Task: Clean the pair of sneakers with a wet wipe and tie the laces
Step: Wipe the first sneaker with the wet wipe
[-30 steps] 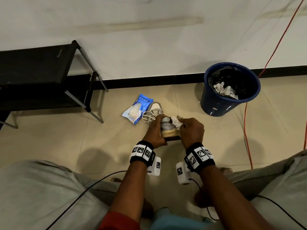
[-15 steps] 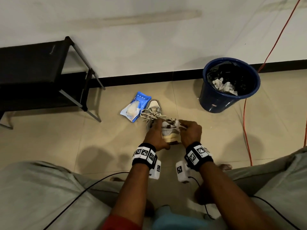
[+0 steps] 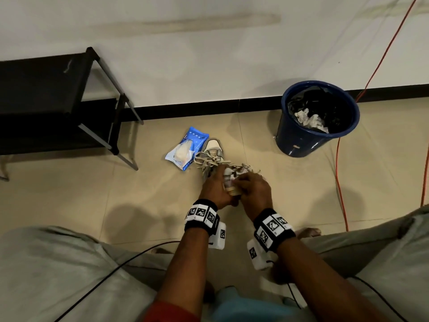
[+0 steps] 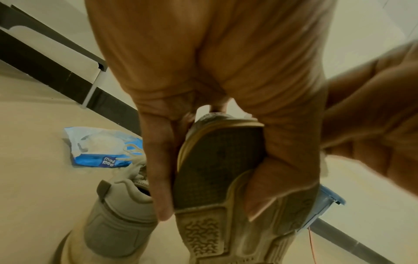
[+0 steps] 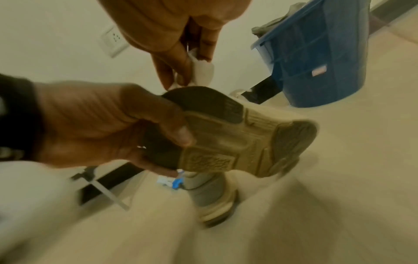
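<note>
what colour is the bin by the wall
Dark blue bin, with a black liner inside; clearest in the head view.

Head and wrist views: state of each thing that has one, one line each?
held sneaker: lifted off the floor, sole toward the wrist cameras
left hand: grips the held sneaker
right hand: pinches the wet wipe
second sneaker: standing on the floor, laces loose
wipes pack: lying on the floor
blue bin: upright, crumpled wipes inside

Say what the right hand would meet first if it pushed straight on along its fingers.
Probably the held sneaker: the right hand pinches a wet wipe right at its upper, though depth is unclear.
</note>
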Available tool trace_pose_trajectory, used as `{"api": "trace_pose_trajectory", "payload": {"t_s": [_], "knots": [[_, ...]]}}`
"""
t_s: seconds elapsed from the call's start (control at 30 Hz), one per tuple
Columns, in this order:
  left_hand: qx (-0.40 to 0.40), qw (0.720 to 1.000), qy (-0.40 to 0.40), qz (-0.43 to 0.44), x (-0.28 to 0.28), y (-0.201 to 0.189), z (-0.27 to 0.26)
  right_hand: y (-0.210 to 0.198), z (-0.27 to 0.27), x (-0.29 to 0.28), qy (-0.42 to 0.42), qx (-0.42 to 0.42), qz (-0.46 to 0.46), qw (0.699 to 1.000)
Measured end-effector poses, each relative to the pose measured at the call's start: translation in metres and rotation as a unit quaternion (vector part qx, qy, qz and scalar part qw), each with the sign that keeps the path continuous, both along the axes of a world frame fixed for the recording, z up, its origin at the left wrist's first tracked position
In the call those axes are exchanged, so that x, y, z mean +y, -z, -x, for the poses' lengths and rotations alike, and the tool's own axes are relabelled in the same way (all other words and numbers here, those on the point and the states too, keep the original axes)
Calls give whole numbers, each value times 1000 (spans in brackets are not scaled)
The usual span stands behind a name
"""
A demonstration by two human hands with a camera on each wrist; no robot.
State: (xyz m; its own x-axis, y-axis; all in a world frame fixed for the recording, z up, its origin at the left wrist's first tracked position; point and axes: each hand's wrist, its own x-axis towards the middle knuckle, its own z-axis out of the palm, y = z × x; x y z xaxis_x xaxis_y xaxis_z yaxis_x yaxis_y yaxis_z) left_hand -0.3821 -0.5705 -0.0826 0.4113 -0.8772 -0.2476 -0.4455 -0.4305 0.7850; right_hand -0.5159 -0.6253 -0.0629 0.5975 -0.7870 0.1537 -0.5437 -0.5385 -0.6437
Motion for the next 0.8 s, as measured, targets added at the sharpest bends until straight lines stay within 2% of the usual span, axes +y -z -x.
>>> {"api": "trace_pose_trajectory", "payload": {"t_s": [0.1, 0.13, 0.23, 0.3, 0.4, 0.43, 0.6, 0.73, 0.8], "knots": [[9, 1000, -17, 12, 0, 0, 1, 11, 10, -31, 102, 12, -68, 992], [15, 1000, -22, 13, -1, -1, 2, 11, 11, -33, 114, 8, -79, 990], [28, 999, -37, 16, -3, 0, 2, -2, 7, -10, 27, -39, -49, 998], [23, 999, -36, 15, -3, -1, 2, -4, 9, -5, -13, -32, -38, 999], [19, 999, -32, 10, -4, -2, 2, 8, 12, -35, 89, -13, -83, 992], [19, 999, -29, 7, -4, -2, 1, 9, 13, -35, 99, -18, -85, 991], [16, 999, -34, 9, -7, -2, -2, -5, 16, -6, -18, -71, -34, 997], [12, 1000, -21, 10, -11, -2, -3, 3, 20, -29, 81, -47, -33, 995], [21, 999, -29, 18, -13, -3, -5, -9, 16, -17, 39, -72, -4, 997]]}}
